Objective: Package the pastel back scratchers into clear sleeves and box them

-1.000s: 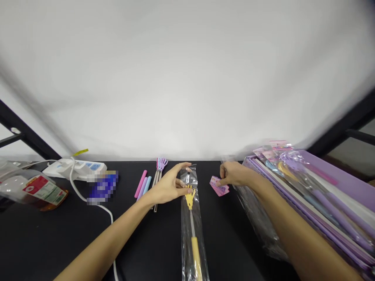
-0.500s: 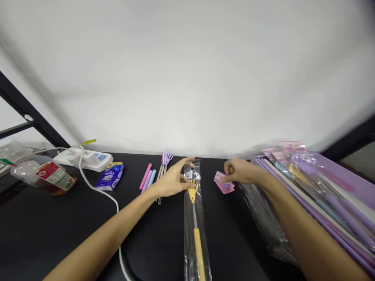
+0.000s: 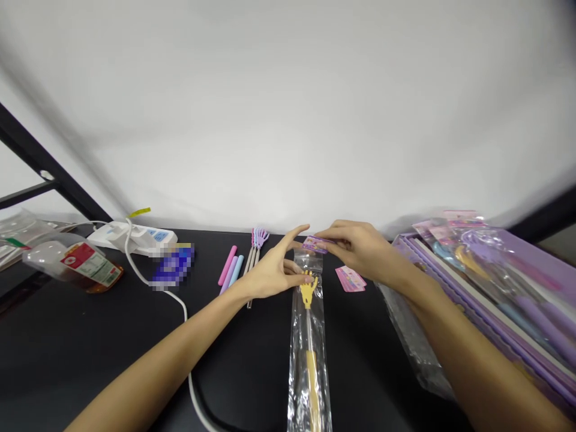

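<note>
A yellow back scratcher (image 3: 308, 293) with a hand-shaped head lies inside a long clear plastic bag (image 3: 297, 348). My left hand (image 3: 271, 273) grips the upper part of this bag, its thumb over the scratcher's head and its index finger raised. Between the fingers of my right hand (image 3: 360, 249) is a small pink and purple card (image 3: 315, 243), held at the bag's top end. Whether the card's edge is inside the bag, I cannot tell. More pink cards (image 3: 351, 279) lie fanned out below my right hand.
Left of the bag are several back scratchers (image 3: 258, 240) and coloured handles (image 3: 231, 270). Farther left sit a blue packet (image 3: 173, 267), a power strip (image 3: 157, 237) with a white cable (image 3: 184, 312), and a bottle (image 3: 85, 264) on its side. A purple box (image 3: 517, 240) with bagged scratchers stands right.
My right hand has picked a card from the pile and carried it left to the bag's top. My left hand stays at the bag. The view has shifted slightly.
</note>
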### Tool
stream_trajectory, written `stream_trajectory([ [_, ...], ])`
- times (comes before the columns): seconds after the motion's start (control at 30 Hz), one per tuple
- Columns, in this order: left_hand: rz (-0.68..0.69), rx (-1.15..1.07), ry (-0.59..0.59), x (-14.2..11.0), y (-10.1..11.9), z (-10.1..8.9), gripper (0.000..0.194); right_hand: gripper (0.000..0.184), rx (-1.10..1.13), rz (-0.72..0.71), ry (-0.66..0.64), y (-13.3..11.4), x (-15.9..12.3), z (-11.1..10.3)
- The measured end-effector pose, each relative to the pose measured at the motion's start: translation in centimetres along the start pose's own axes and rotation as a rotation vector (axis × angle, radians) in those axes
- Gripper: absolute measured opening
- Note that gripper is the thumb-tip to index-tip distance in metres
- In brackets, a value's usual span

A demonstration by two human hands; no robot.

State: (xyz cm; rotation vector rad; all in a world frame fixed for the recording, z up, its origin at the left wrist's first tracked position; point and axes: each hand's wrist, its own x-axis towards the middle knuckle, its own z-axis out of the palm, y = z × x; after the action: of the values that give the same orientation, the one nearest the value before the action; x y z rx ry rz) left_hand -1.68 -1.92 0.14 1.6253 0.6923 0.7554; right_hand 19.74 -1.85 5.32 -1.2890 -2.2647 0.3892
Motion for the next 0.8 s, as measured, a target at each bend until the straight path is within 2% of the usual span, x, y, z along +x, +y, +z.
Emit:
stream_trajectory([
  [0.1,0.006,-0.005,0.000,0.1,-0.3,-0.1,0.091,0.023,0.007,-0.016,0.043,-0.1,-0.2,-0.5],
  [0.27,0.001,-0.005,0.006,0.2,-0.6,-0.2,0.091,0.016,0.063,-0.130,-0.128,-0.1,-0.9,-0.7],
  [0.37,0.009,-0.031,-0.017,0.1,-0.4,0.0,0.091,0.016,-0.011,-0.162,-0.062,0.0,-0.7,0.1],
  [0.53,0.010,-0.019,-0.017,-0.1,0.1,0.1,0.096,0.021,-0.044,-0.096,0.033,0.4,0.0,0.5],
  [0.7,0.001,-0.025,-0.006,0.0,0.0,0.1,0.098,0.022,-0.066,-0.145,0.172,0.8,-0.1,0.8],
  [0.8,0.002,-0.027,0.016,0.0,0.1,0.2,0.098,0.021,-0.059,-0.158,0.205,0.8,-0.1,1.1],
])
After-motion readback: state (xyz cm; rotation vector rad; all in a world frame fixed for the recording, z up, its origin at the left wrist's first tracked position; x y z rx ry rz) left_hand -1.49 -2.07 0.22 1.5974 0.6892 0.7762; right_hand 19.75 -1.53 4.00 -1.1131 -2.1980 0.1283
